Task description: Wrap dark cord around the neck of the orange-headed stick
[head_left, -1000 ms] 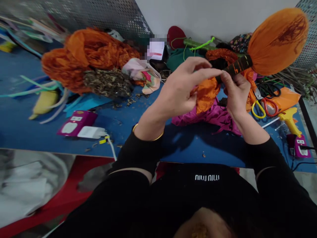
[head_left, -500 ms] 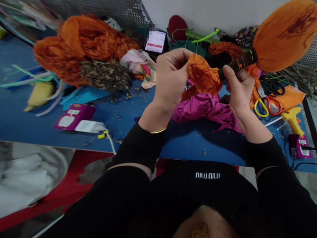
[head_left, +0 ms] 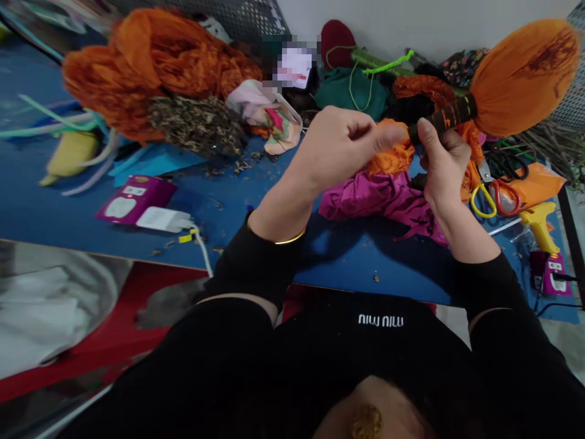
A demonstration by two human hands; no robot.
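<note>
A rounded, stuffed bulb of orange cloth (head_left: 521, 79) with dark red blotches rises at the upper right. Its neck is a stem wrapped in dark tape (head_left: 450, 117), with orange showing through between the turns. My right hand (head_left: 443, 161) is closed round this stem, thumb on top. At the stem's other end a loose orange cloth tail (head_left: 390, 160) hangs out. My left hand (head_left: 340, 146) is at that tail with its fingers closed on the cloth; the fingertips are slightly blurred. Crumpled magenta cloth (head_left: 384, 201) lies on the table beneath both hands.
Scissors with red and yellow handles (head_left: 483, 201) and a yellow glue gun (head_left: 542, 225) lie at the right. Heaped orange cloth (head_left: 155, 67), dried brown plant bits (head_left: 196, 125) and a purple power socket (head_left: 134, 198) are on the left. A phone (head_left: 295, 67) stands behind.
My left hand has moved right along the orange tail, nearer the stem, covering more of it. My right hand keeps its hold; the bulb sits slightly lower.
</note>
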